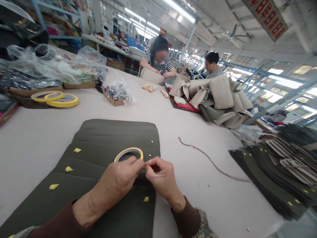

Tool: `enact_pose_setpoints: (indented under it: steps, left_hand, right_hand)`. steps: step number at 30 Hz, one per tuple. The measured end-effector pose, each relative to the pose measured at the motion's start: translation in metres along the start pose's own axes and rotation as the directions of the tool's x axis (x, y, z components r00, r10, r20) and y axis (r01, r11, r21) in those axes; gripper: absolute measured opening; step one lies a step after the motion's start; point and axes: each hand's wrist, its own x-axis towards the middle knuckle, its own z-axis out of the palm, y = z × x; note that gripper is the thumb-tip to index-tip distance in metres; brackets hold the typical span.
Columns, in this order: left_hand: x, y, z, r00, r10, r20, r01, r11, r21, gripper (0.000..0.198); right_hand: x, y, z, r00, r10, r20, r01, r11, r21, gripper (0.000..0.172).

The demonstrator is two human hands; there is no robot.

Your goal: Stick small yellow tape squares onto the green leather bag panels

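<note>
A dark olive panel point(109, 135) lies flat on the table in front of me, with small yellow tape pieces point(69, 169) stuck on it and two shiny studs point(150, 155) near its right edge. Above the panel, my left hand point(119, 178) is closed on a roll of yellow tape point(128, 150); part of the ring is hidden behind the fingers. My right hand point(160, 177) pinches thumb and forefinger together at the left fingertips, apparently on the tape's end. That end is too small and covered to see clearly.
Two more tape rolls point(63, 100) lie at the left. Behind them are plastic bags point(49, 66) and a small box of metal parts point(116, 94). Beige bag pieces point(220, 92) pile up across the table. A brown cord point(210, 158) and stacked dark panels point(267, 175) are at right. Two people work beyond.
</note>
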Motion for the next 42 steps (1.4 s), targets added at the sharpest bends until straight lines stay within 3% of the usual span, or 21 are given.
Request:
enact_pose_setpoints:
  steps: [2, 4, 8, 12, 14, 17, 21, 24, 26, 29, 33, 42]
  left_hand:
    - [-0.002, 0.001, 0.003, 0.999, 0.01, -0.047, -0.009, 1.0, 0.022, 0.022]
    - [-0.004, 0.003, 0.006, 0.996, 0.011, -0.084, -0.009, 1.0, 0.021, 0.02]
    - [-0.005, 0.008, 0.008, 0.994, 0.031, -0.102, -0.031, 1.0, 0.004, 0.016]
    - [-0.003, 0.007, 0.01, 0.996, -0.01, 0.085, -0.005, 0.986, 0.166, 0.015]
    - [-0.002, 0.006, 0.011, 0.978, -0.054, 0.201, 0.003, 0.97, 0.244, 0.017]
    - [0.0, 0.005, 0.012, 0.956, -0.086, 0.28, 0.007, 0.962, 0.274, 0.015]
    - [0.001, 0.006, 0.013, 0.948, -0.101, 0.303, 0.017, 0.963, 0.27, 0.014]
    - [-0.002, 0.005, 0.015, 0.954, -0.097, 0.284, 0.023, 0.968, 0.251, 0.015]
    - [-0.003, 0.003, 0.016, 0.959, -0.098, 0.266, 0.035, 0.972, 0.233, 0.015]
    - [-0.003, -0.005, 0.014, 0.965, -0.11, 0.239, 0.058, 0.975, 0.213, 0.014]
    - [0.003, -0.023, 0.007, 0.981, -0.153, 0.121, 0.118, 0.96, 0.254, 0.012]
    - [0.011, -0.034, 0.005, 0.974, -0.187, 0.13, 0.142, 0.945, 0.293, 0.016]
  right_hand:
    - [0.001, -0.001, 0.004, 0.969, 0.237, 0.068, -0.245, 0.957, 0.158, 0.009]
    - [0.006, 0.002, 0.007, 0.931, 0.348, 0.11, -0.364, 0.899, 0.242, 0.009]
    - [0.02, 0.016, 0.0, 0.884, 0.466, 0.038, -0.456, 0.841, 0.292, 0.015]
    - [0.03, 0.035, -0.014, 0.858, 0.502, 0.107, -0.513, 0.825, 0.237, 0.025]
    - [0.031, 0.041, -0.016, 0.869, 0.478, 0.124, -0.494, 0.846, 0.2, 0.028]
    - [0.03, 0.043, -0.012, 0.906, 0.41, 0.108, -0.418, 0.906, 0.068, 0.025]
    - [0.032, 0.037, -0.006, 0.975, 0.213, 0.066, -0.194, 0.956, -0.22, 0.018]
    - [0.035, 0.033, -0.004, 0.99, 0.124, 0.073, -0.092, 0.933, -0.348, 0.017]
    - [0.036, 0.032, -0.004, 0.987, 0.142, 0.072, -0.108, 0.929, -0.354, 0.013]
    - [0.033, 0.034, -0.005, 0.972, 0.232, 0.031, -0.217, 0.944, -0.249, 0.026]
    - [0.026, 0.04, -0.009, 0.957, 0.286, 0.052, -0.282, 0.957, -0.071, 0.015]
    - [0.031, 0.036, -0.003, 0.997, 0.061, 0.046, -0.036, 0.908, -0.417, 0.012]
